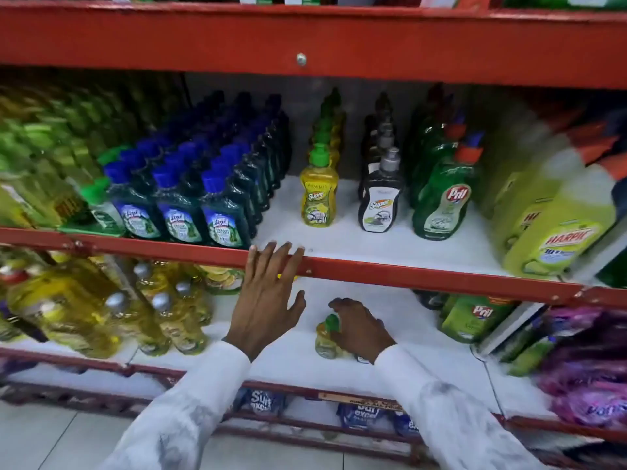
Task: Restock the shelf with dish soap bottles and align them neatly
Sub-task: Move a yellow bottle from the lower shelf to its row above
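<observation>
My right hand [359, 329] is closed around a small yellow dish soap bottle with a green cap [326, 337] that stands on the lower white shelf [288, 361]. My left hand [268, 293] is open, its fingertips resting on the red front rail [407, 274] of the middle shelf. On that middle shelf a row of matching yellow Super bottles [319, 195] runs front to back. Beside it stand a row of dark Super bottles [380, 205] and green Pril bottles [441, 205]. Bare white shelf lies in front of and between these rows.
Blue-capped dark green bottles [200, 198] fill the middle shelf's left part, and a yellow Harpic pack [556, 232] stands at the right. The lower shelf holds yellow liquid bottles [101, 313] at the left, a Pril pack [475, 317] and purple pouches [590, 368] at the right.
</observation>
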Available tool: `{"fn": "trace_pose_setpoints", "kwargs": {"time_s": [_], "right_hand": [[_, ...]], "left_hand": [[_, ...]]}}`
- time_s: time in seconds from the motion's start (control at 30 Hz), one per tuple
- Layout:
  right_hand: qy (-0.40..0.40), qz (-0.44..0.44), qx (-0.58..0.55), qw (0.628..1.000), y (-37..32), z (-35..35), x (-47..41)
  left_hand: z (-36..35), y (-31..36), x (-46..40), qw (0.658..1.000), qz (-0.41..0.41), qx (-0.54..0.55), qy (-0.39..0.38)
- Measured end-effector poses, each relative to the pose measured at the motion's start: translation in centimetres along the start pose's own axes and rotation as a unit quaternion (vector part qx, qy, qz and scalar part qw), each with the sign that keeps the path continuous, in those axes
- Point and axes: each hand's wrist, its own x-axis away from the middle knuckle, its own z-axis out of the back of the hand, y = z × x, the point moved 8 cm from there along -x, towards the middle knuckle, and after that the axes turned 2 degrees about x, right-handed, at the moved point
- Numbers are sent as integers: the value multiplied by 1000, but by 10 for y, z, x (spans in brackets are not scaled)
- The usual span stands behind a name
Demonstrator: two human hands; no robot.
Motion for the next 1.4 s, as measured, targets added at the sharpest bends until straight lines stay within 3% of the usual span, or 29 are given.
{"fn": "trace_pose_setpoints", "kwargs": {"time_s": [0.13,0.37,0.77,0.97,1.4], "right_hand": [[-30,-55,-21,998,4,-19,-11],[43,-65,-88,993,5,0,1],[191,49,-282,939,-71,222,64],[234,57,-244,939,-93,269,31],[234,21,-212,949,-106,252,-27]], "left_hand": [[3,-1,1,1000,4,16,3],[6,-14,2,999,-13,37,1],[9,-26,5,993,0,105,48],[11,-26,6,990,11,130,60],[9,-28,6,990,9,134,53]]}}
